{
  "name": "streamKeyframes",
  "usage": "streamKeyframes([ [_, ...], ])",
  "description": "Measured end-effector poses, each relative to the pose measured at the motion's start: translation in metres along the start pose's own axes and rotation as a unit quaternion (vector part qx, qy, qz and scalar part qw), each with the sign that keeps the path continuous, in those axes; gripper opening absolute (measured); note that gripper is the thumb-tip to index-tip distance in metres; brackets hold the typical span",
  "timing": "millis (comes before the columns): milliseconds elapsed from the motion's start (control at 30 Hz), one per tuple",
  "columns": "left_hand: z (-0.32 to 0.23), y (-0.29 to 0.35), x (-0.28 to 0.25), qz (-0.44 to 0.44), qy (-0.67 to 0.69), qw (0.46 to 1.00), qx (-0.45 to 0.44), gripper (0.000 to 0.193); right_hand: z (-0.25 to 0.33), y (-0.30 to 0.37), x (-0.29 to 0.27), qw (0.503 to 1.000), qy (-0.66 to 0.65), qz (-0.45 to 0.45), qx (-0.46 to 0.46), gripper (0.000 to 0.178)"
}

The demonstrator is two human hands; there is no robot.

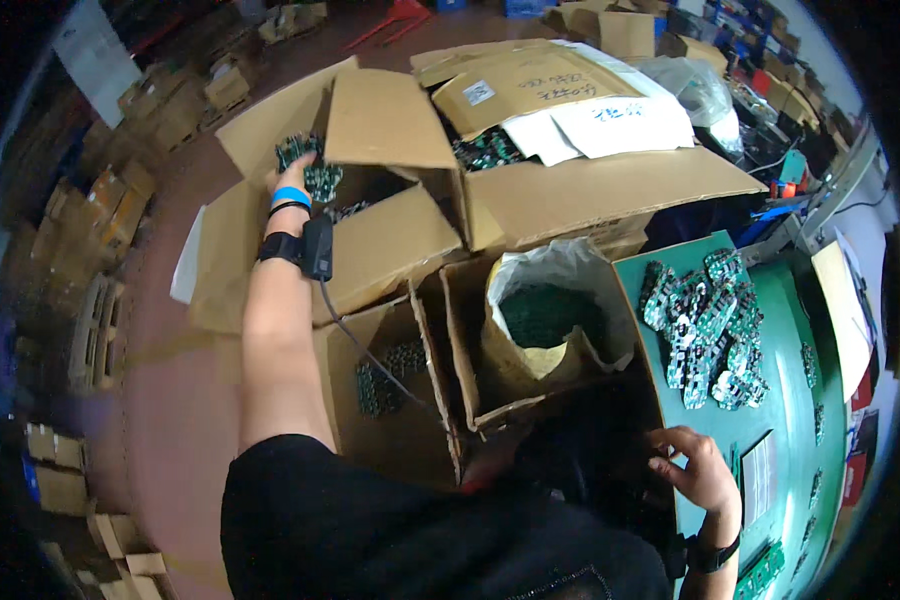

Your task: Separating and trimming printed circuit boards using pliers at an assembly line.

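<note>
Upper left, the left hand (292, 178) closed its fingers around green circuit boards (315, 170) inside the open cardboard box (390, 250). Lower right, the right hand (698, 468) rested half-curled on the green table's (780, 400) edge, holding nothing.

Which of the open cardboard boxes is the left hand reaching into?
The far-left box: the left hand grips green circuit boards inside it. The others lie nearer or right.

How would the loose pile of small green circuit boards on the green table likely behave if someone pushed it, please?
The pile of small green circuit boards would probably scatter rather than slide together, since the boards lie loosely overlapped. Each looks stiff, thin and light. Those nearest the edge of the green table might drop off.
</note>
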State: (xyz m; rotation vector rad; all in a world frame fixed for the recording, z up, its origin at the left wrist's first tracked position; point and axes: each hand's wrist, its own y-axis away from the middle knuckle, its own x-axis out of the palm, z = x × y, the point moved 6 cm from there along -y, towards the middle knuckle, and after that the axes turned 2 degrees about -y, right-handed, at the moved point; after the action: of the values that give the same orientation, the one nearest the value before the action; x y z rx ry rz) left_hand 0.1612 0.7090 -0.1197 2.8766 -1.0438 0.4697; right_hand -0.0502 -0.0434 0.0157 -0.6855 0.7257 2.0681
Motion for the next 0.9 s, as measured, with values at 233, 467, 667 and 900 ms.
streamKeyframes([
  [233, 0.108, -0.026, 0.077, 0.007, -0.223, 0.975, -0.015, 0.028, -0.029, 0.033, 0.005, 0.994, -0.025, -0.044, 0.097, 0.028],
  [467, 0.071, 0.075, 0.104, 0.127, -0.334, 0.934, 0.004, 0.026, -0.055, 0.028, 0.005, 0.990, -0.093, -0.072, 0.082, 0.025],
  [667, 0.054, 0.126, 0.164, 0.264, -0.417, 0.867, 0.063, 0.025, -0.054, 0.034, 0.012, 0.986, -0.097, -0.125, 0.050, 0.025],
  [900, -0.008, 0.148, 0.163, 0.288, -0.508, 0.793, 0.172, 0.024, -0.048, 0.049, 0.010, 0.985, -0.083, -0.153, 0.017, 0.026],
])
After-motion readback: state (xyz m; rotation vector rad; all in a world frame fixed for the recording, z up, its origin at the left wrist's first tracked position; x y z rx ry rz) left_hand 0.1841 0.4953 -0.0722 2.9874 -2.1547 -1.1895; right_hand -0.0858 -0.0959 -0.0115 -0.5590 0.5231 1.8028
